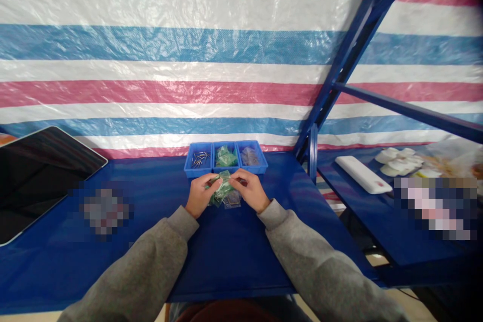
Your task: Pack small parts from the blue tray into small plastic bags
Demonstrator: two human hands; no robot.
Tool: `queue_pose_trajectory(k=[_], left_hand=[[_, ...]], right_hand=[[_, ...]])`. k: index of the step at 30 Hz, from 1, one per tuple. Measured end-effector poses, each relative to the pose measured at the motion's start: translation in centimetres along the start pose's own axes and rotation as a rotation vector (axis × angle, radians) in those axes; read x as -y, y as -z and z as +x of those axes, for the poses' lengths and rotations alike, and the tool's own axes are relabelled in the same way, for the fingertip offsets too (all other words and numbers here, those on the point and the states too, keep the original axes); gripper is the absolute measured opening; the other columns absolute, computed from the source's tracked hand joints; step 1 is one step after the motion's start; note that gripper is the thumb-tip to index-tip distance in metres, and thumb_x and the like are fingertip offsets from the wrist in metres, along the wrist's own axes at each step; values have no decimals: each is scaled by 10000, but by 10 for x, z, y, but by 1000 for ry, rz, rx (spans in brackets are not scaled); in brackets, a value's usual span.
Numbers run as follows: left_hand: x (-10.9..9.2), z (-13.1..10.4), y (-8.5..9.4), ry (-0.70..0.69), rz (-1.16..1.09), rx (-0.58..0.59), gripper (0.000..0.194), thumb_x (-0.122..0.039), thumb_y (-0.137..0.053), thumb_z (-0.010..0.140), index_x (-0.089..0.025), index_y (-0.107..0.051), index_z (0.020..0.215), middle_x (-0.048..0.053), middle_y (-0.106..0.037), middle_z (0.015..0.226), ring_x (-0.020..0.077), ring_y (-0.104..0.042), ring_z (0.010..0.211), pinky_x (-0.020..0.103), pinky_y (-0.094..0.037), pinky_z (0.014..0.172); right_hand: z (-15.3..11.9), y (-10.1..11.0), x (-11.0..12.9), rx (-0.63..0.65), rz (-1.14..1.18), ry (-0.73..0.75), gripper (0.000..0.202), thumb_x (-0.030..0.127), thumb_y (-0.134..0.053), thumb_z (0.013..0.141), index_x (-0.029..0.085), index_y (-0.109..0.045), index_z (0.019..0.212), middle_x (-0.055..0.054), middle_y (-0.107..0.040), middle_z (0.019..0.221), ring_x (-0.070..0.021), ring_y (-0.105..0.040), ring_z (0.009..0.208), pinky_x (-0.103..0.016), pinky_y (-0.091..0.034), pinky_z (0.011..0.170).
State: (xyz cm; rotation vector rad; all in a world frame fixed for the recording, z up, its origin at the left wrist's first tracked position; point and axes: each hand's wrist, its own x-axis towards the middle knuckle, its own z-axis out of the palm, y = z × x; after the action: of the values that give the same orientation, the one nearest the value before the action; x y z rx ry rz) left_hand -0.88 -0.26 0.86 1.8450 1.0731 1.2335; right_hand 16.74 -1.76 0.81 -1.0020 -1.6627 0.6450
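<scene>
Between my two hands is a small green-tinted clear plastic bag (225, 179), pinched near its edges. The fingers of my left hand (201, 194) are closed on its left side, and those of my right hand (252, 189) on its right. What the bag holds is too small to make out. Under it on the table lie more little bags, among them a clear bag (232, 200) with dark pieces inside. Just beyond my hands stand three joined blue bins: the left bin (193, 173) has loose metal screws or pins, the middle green bags (226, 156), the right clear bags (249, 156).
A blue table (226, 256) spreads under my arms. At left lie a dark-screened tablet or monitor (41, 176) and a blurred item (104, 211). Rightward, past a blue metal post (339, 65), a second surface bears a white box (363, 174) and white pieces (399, 162). Striped sheeting (169, 45) hangs behind.
</scene>
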Motion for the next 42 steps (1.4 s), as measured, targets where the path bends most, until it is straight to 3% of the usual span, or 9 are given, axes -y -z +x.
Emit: queue_pose_trajectory(k=[11, 16, 24, 31, 37, 42], left_hand=[[-2, -2, -2, 15, -50, -7, 257, -342, -626, 748, -130, -674, 885, 60, -680, 826, 166, -601, 732, 248, -484, 677], [-3, -2, -2, 10, -54, 10, 264, -332, -621, 756, -128, -678, 913, 66, -687, 856, 174, -609, 756, 259, -487, 700], [-7, -3, -1, -47, 34, -1, 238, -338, -614, 761, -145, -707, 864, 63, -698, 837, 184, -612, 742, 272, -477, 700], [-9, -2, -2, -25, -16, 12, 260, -349, -573, 792, -147, -685, 910, 58, -672, 831, 160, -590, 699, 246, -474, 631], [-4, -2, -3, 38, -77, 22, 266, -349, -588, 780, -138, -680, 914, 52, -676, 830, 125, -563, 599, 220, -457, 555], [-3, -1, -2, 49, -99, -8, 269, -352, -616, 753, -140, -679, 907, 59, -676, 838, 147, -585, 662, 227, -469, 581]], right_hand=[[2, -1, -3, -37, 77, -56, 144, 292, -602, 757, 163, -618, 696, -9, -556, 676, -128, -497, 609, -245, -404, 569], [2, 0, 0, -5, 105, -64, 100, 254, -601, 747, 162, -595, 710, 2, -525, 680, -120, -484, 616, -236, -408, 580], [1, -1, 0, 30, 68, -58, 192, 330, -611, 747, 165, -560, 663, 3, -520, 669, -118, -475, 610, -232, -410, 567], [2, 0, -4, -18, 70, -60, 214, 356, -595, 764, 167, -583, 664, -5, -525, 655, -124, -470, 598, -244, -401, 558], [4, 2, -6, 46, 77, -47, 188, 332, -597, 764, 170, -588, 668, -3, -520, 678, -129, -483, 625, -244, -396, 579], [4, 1, -4, 73, 62, -48, 209, 331, -599, 763, 168, -565, 635, -6, -507, 688, -127, -468, 625, -245, -401, 588]])
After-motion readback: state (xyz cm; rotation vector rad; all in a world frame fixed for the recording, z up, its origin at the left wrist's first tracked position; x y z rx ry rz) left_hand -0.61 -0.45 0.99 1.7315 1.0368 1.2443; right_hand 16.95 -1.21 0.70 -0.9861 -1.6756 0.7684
